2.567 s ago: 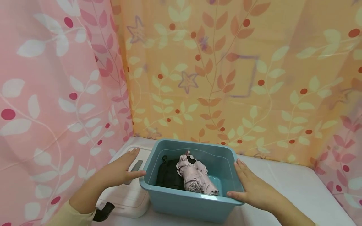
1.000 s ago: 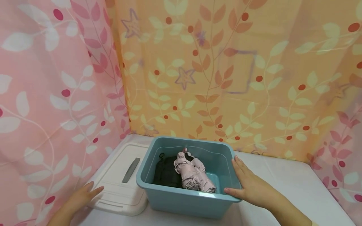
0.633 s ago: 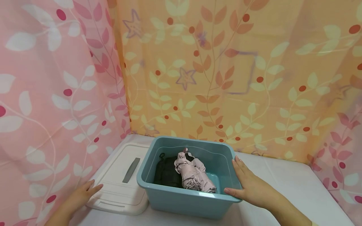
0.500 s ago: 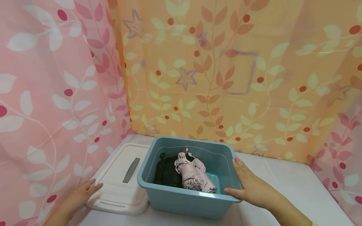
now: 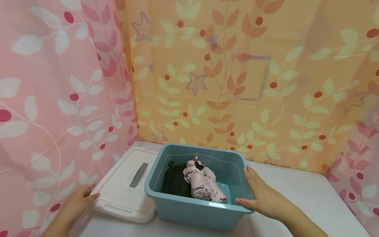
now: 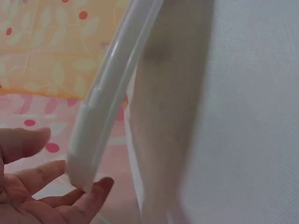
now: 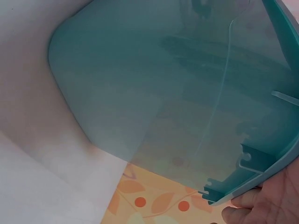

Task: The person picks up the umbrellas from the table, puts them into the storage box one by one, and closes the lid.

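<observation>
A blue plastic storage bin (image 5: 201, 212) stands uncovered on the white surface. Inside lie a pale pink folded umbrella (image 5: 199, 182) and, to its left, a black item with a small loop (image 5: 176, 181); its kind is unclear. My right hand (image 5: 263, 196) rests on the bin's right rim, thumb over the front corner, fingers extended along the side. Left of the bin is a white lid (image 5: 121, 194) with a grey handle. My left hand (image 5: 77, 202) is at its left edge; in the left wrist view the fingers reach under the tilted lid edge (image 6: 105, 107), thumb apart from it.
A white cloth-covered surface (image 5: 308, 197) extends to the right of the bin. Pink patterned curtain (image 5: 59, 131) hangs close on the left, and orange patterned curtain (image 5: 225, 82) stands behind the bin.
My left hand has left the bin's left rim and moved down to the lid's left edge. The lid's near left side now stands slightly raised. The right hand stays on the rim.
</observation>
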The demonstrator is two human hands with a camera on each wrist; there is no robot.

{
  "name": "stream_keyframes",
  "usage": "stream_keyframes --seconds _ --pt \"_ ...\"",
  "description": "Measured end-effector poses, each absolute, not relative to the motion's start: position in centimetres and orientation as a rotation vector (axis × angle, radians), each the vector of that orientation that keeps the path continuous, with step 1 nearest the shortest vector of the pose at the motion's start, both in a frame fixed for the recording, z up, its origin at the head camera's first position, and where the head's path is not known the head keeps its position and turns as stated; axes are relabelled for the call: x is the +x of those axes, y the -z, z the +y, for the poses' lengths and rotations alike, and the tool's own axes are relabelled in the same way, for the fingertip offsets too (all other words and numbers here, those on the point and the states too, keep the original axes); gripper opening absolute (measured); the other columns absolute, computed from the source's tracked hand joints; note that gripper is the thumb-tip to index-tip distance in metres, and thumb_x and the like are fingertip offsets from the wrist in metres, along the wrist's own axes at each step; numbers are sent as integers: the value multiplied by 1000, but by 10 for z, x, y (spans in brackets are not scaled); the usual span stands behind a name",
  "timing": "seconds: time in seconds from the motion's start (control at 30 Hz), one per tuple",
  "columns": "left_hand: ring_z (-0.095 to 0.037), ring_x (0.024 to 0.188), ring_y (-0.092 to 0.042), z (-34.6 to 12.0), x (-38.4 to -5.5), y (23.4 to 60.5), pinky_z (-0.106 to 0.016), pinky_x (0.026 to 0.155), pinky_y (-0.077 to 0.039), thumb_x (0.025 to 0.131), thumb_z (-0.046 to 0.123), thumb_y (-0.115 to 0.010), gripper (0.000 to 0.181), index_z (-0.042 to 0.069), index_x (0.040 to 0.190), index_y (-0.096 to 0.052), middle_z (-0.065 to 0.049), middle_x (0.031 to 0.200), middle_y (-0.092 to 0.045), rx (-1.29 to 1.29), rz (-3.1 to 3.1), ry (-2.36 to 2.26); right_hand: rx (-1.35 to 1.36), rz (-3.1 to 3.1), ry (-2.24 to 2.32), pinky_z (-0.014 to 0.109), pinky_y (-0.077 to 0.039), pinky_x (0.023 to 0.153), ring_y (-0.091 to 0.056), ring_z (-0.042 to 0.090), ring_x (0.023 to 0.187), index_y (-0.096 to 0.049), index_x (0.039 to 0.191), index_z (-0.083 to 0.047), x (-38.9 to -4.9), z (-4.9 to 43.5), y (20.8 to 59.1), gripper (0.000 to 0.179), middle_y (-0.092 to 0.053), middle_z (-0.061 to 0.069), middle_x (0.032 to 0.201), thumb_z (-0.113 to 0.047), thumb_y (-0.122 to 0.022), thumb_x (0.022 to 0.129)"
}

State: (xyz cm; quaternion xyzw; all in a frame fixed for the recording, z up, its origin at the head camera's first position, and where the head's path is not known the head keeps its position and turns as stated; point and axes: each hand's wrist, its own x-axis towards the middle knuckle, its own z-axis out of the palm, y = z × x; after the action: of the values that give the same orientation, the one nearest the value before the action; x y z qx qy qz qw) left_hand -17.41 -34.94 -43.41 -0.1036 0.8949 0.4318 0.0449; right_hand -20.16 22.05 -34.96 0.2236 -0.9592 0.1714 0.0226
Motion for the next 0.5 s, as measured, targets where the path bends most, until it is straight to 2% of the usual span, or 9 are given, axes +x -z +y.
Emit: stream_keyframes --seconds 0.13,0.27,0.37,0.43,0.5 --pt "-49 123 -32 -353 -172 433 -55 92 -37 89 17 -57 68 -6 141 -21 -36 133 -33 -325 2779 -1337 695 -2974 -548 59 -25 100 -12 38 136 -15 145 2 -202 220 350 105 -8 18 151 -66 -56 76" --pt "-39 117 -44 -359 -167 433 -36 86 -46 85 14 -63 71 -6 141 -22 -34 130 -40 -285 2790 -1390 694 -2977 -560 59 -26 100 -13 38 136 -15 145 2 -201 220 350 105 -8 18 151 -66 -56 76" --pt "-11 106 -54 -364 -164 433 -21 77 -48 84 18 -66 76 -5 142 -22 -32 130 -43 -253 2747 -1538 691 -2975 -554 59 -26 99 -13 38 136 -15 144 2 -201 220 350 106 -8 18 151 -67 -55 76" --pt "2 96 -55 -365 -165 434 -17 75 -48 84 15 -67 79 -3 143 -18 -29 121 -52 -248 2635 -1746 688 -2976 -550 59 -26 100 -13 38 136 -14 145 2 -201 221 350 106 -8 18 151 -68 -54 76" --pt "10 88 -54 -363 -167 434 -15 76 -48 85 9 -65 80 -1 145 -13 -16 111 -61 -221 2461 -2002 685 -2979 -546 59 -26 100 -13 38 136 -13 145 1 -201 221 350 106 -7 18 152 -69 -53 75"
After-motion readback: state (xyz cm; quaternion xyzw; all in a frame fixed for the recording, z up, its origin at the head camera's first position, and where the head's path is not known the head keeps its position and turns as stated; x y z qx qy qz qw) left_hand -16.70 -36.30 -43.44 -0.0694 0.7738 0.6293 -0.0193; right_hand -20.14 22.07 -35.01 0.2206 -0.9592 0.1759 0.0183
